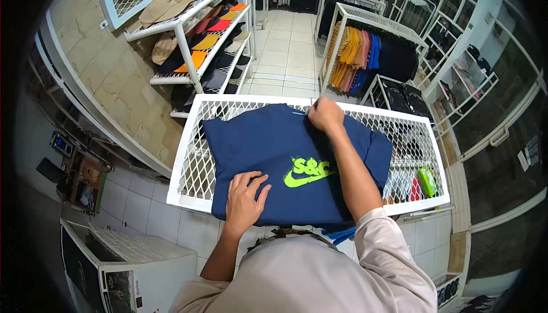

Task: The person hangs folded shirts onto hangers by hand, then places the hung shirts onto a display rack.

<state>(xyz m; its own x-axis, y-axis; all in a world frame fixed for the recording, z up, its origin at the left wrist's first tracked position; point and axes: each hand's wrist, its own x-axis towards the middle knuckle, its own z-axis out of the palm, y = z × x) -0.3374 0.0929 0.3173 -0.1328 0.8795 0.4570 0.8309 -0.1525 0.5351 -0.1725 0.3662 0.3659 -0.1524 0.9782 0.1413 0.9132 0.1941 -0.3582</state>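
A navy T-shirt (257, 136) with a bright green print lies spread on a white mesh-topped table (188, 164), its neckline toward the far edge. My left hand (245, 199) rests on the shirt left of the print, fingers apart and palm down. At the collar, my right hand (326, 114) is closed, its fingers curled by the neckline; what they hold, if anything, is hidden. My right forearm crosses the right part of the print.
Shelves of caps (211, 39) stand at the upper left. Beyond the table is a rack of hanging clothes (354, 53). A green packet (427, 182) lies at the table's right end. A white cabinet (154, 284) stands at the lower left.
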